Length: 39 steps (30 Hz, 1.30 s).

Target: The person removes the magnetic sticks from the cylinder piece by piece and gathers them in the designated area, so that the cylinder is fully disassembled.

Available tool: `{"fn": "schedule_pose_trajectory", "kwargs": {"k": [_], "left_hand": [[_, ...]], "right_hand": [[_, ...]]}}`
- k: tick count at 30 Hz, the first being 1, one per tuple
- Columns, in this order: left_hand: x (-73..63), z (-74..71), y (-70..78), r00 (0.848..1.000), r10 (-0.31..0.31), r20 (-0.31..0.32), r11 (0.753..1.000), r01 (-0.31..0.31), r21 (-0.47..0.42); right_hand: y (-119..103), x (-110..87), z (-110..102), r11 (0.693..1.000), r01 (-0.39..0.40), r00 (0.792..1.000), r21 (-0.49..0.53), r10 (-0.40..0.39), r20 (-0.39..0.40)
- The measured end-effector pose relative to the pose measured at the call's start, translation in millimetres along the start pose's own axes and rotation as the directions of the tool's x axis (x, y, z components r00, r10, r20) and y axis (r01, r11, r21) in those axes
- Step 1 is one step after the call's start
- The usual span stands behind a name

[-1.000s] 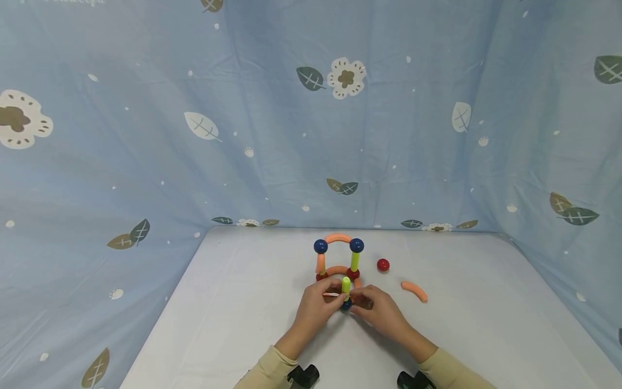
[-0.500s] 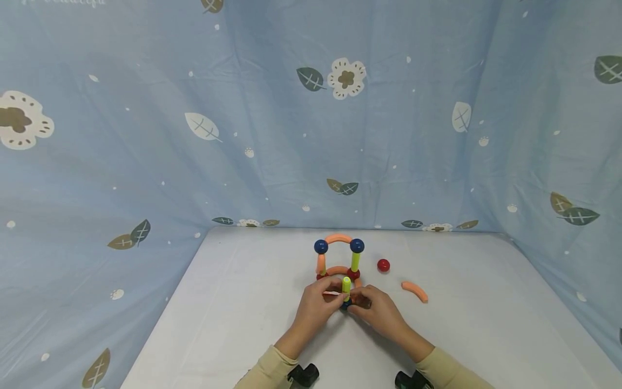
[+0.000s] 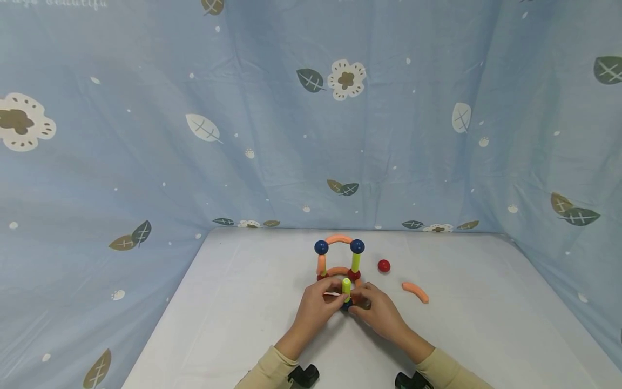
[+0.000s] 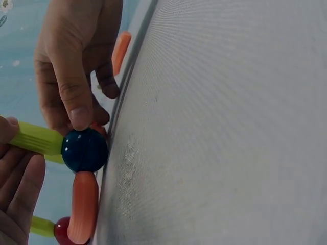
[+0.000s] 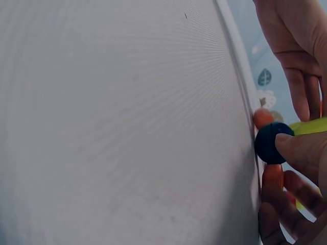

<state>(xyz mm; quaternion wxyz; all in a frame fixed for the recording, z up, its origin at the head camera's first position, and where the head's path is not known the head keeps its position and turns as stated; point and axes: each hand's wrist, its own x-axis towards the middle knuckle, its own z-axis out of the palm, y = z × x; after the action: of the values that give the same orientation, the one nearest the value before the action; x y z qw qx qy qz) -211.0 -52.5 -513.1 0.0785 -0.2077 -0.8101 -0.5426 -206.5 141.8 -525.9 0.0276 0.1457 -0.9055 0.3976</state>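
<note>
Upright at the front of the magnetic building set is a yellow-green rod (image 3: 346, 285), pinched by my left hand (image 3: 313, 307). A dark blue ball (image 4: 85, 151) sits at its lower end, close over the table. My right hand (image 3: 381, 314) holds this ball, its thumb pressed on it in the right wrist view, with fingers curled beside an orange curved rod (image 5: 273, 175). Another orange rod (image 4: 83, 206) joins the ball in the left wrist view. Behind the hands stands the rest of the frame: blue balls (image 3: 357, 246) on top, red balls (image 3: 353, 274) below. My hands partly hide its front.
A loose red ball (image 3: 384, 266) lies right of the frame. Farther right is a loose orange curved rod (image 3: 415, 292). The white table (image 3: 233, 302) meets a blue patterned cloth (image 3: 272, 135) at its back and sides.
My right hand's fingers have shifted slightly around the blue ball. The left hand and the frame hold almost still.
</note>
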Motion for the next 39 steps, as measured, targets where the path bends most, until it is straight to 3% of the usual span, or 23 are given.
{"fn": "schedule_pose_trajectory", "kwargs": {"k": [13, 17, 21, 24, 31, 39], "left_hand": [[-1.1, 0.5, -1.3, 0.999, 0.044, -0.008, 0.999, -0.044, 0.009], [-3.3, 1.4, -0.1, 0.994, 0.105, -0.032, 0.993, -0.103, 0.049], [-4.4, 1.4, 0.2, 0.978, 0.197, -0.062, 0.971, -0.186, 0.149], [-4.7, 0.6, -1.0, 0.973, 0.221, -0.066, 0.961, -0.206, 0.183], [-6.5, -5.6, -5.4, 0.983, 0.175, -0.049, 0.976, -0.167, 0.138], [-8.9, -23.1, -13.8, 0.995, 0.091, -0.051, 0.99, -0.085, 0.108]], "right_hand": [[0, 0.3, -1, 0.999, 0.021, 1.0, 0.027, -0.022, 0.011], [0, 1.3, 0, 1.0, 0.022, 1.0, 0.016, -0.023, 0.015], [1, 1.9, 0, 1.0, 0.022, 1.0, 0.003, -0.022, 0.015], [1, 1.7, -1, 1.0, 0.016, 1.0, 0.002, -0.016, 0.019], [-1, 1.6, -1, 1.0, -0.009, 0.999, 0.005, 0.009, 0.041], [-1, 2.2, -1, 0.999, -0.03, 0.999, 0.018, 0.029, 0.043]]}}
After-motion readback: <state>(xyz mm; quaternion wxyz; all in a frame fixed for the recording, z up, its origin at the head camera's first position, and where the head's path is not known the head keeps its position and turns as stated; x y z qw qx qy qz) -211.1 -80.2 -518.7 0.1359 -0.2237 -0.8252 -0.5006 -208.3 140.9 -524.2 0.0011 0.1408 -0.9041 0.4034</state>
